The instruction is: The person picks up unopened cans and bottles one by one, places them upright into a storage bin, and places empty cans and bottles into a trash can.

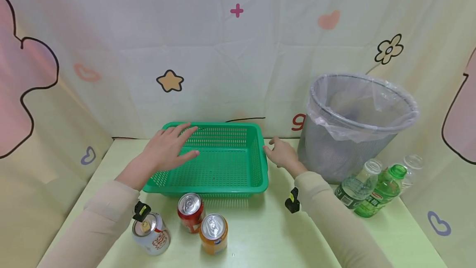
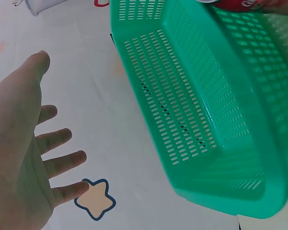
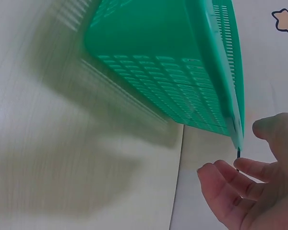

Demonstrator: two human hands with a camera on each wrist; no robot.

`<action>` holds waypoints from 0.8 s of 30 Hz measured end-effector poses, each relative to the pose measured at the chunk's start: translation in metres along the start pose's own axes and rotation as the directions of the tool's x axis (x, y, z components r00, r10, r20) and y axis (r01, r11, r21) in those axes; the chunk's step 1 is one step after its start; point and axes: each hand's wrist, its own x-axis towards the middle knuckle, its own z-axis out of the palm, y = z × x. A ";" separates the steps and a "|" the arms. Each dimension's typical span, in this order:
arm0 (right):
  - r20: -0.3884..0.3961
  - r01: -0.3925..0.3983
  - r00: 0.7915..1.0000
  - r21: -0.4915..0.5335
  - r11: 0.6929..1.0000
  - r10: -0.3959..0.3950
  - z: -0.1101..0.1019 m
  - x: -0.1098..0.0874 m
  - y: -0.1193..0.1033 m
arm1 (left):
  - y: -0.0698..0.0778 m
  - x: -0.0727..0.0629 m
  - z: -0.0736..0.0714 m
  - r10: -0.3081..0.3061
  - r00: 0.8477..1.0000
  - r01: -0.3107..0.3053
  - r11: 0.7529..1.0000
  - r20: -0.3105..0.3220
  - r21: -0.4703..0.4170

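Green plastic: seeing a perforated basket (image 1: pixel 215 190) sitting upright near the rear edge of the desk (image 1: pixel 260 239), long axis running left to right, roughly parallel to that edge. Judging the deciding relation to be basket-between-hands, one short end toward each. Holding nothing in the left hand (image 1: pixel 168 149): spreading fingers and thumb wide by the left end, showing clear of the rim in the left wrist view. Curling the right hand (image 1: pixel 283 153) loosely just beside the right short rim, gripping nothing; not managing to tell fingertip contact from a narrow gap. Reading the right as nearer. Noting red can (image 1: pixel 191 212), orange Fanta can (image 1: pixel 213 235) and white can (image 1: pixel 152 237) toward the front edge; mesh bin (image 1: pixel 329 152) toward the rear-right corner, green bottle (image 1: pixel 383 193) by the right edge.
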 end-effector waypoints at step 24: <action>0.074 -0.066 0.996 0.241 0.968 0.050 0.020 0.000 0.001 | -0.009 -0.056 0.021 -0.018 0.997 0.016 0.999 -0.073 -0.039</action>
